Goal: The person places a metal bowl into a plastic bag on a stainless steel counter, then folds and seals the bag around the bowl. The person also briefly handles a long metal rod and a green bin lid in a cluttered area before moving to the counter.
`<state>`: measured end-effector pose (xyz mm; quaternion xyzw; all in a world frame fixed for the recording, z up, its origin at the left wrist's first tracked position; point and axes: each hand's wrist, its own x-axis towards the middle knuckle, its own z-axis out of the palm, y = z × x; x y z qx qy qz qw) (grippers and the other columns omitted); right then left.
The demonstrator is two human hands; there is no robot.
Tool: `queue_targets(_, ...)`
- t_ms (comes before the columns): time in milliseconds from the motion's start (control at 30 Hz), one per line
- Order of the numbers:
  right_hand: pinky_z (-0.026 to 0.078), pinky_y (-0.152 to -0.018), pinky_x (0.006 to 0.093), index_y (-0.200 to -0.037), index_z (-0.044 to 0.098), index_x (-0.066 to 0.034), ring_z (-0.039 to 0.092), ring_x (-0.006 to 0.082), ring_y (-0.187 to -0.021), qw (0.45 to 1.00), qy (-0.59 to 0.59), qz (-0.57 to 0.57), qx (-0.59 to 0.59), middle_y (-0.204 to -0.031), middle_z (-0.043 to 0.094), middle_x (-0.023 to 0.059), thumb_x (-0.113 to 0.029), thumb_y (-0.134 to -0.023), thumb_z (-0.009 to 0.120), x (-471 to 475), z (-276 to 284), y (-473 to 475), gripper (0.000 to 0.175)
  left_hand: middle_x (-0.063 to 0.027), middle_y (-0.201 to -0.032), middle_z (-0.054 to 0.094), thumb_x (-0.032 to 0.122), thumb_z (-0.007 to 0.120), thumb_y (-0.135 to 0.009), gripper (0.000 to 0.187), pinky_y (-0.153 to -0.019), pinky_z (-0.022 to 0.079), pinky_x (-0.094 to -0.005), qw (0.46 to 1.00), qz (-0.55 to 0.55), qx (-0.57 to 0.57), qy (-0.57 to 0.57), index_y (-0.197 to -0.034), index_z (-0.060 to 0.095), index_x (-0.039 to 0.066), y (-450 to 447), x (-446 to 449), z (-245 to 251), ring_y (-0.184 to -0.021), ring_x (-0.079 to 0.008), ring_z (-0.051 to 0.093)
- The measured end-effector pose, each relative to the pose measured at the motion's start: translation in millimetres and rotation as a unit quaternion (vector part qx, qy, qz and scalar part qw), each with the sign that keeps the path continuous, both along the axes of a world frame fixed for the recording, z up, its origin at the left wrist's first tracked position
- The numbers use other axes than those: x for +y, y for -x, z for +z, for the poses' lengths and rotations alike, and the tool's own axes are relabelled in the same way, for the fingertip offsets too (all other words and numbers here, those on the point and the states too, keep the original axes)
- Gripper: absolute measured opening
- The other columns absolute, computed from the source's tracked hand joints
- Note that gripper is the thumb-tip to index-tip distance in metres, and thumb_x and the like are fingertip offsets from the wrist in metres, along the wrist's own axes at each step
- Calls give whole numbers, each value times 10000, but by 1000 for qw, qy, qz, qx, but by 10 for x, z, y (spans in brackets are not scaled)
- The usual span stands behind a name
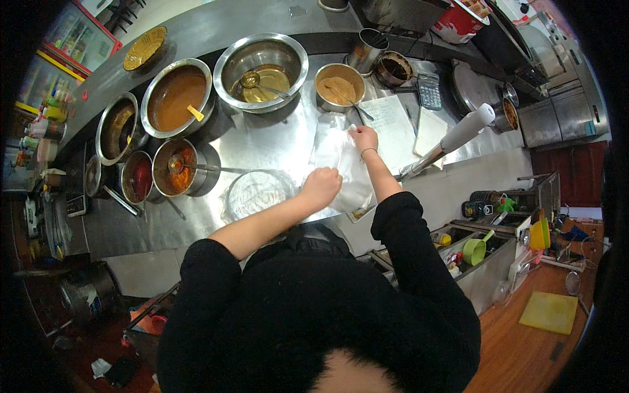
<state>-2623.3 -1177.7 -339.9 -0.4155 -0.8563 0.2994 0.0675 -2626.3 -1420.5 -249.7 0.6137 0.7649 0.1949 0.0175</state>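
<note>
A translucent plastic bag (350, 169) lies spread over the front of the steel counter (265, 140). My right hand (364, 137) pinches the bag near its far right end, beside a written sheet of paper (388, 128). My left hand (322, 189) is curled into a fist over the bag's left edge; its fingers hide whether any film is in it. Left of that fist sits a round container (258, 194) wrapped in clear film. Just beyond the bag stands a steel pot (340, 88) of brown powder with a spoon (366, 114) in it.
Steel bowls of yellow liquid (272, 86) and brown sauce (172, 105) line the back. A ladle (206, 168) juts from a pot of orange-red sauce (181, 172). A white-handled appliance (462, 130) projects over the front edge at right. A calculator (429, 92) lies behind it.
</note>
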Motion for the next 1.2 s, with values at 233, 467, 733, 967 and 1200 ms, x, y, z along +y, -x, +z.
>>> queue_targets(233,438,-887,382,-1163,540,33,540,334,-1024,985,-117,-25,128,-1104,565,227,-317,-671,768,-335,141,-721,645,-121,-807,593,104,572,-715,109,-662,516,-419,982,38,-114,145,-757,606,10,-285,-197,-231,-739,-307,617)
queue_targets(467,446,-862,391,-1206,489,19,546,331,-990,992,34,-113,48,-1024,571,223,-221,-640,792,-1010,51,-1371,685,-177,-945,617,191,792,-585,376,-754,512,-419,989,23,-75,125,-872,615,24,295,233,-278,-873,-308,624)
queue_targets(733,502,-681,317,-1075,588,-45,619,201,-704,984,90,-129,88,-795,644,90,-84,-679,714,-984,13,-1250,418,-197,-956,653,229,813,-596,387,-771,511,-416,920,-118,-75,365,-874,662,6,788,893,-583,-898,-332,630)
queue_targets(967,507,-705,324,-920,653,-42,645,213,-752,978,48,-90,179,-831,675,119,-131,-751,666,-821,32,-1098,191,-7,-658,604,137,753,-728,158,-515,448,-221,781,14,-540,313,-793,675,16,1246,702,-301,-549,-75,533)
queue_targets(1200,498,-689,292,-834,675,-32,637,166,-703,978,166,-61,113,-770,677,91,-224,-753,700,-743,15,-894,210,20,-625,572,234,777,-716,224,-502,364,-210,816,65,-533,214,-722,655,45,1341,353,-204,-546,-70,475)
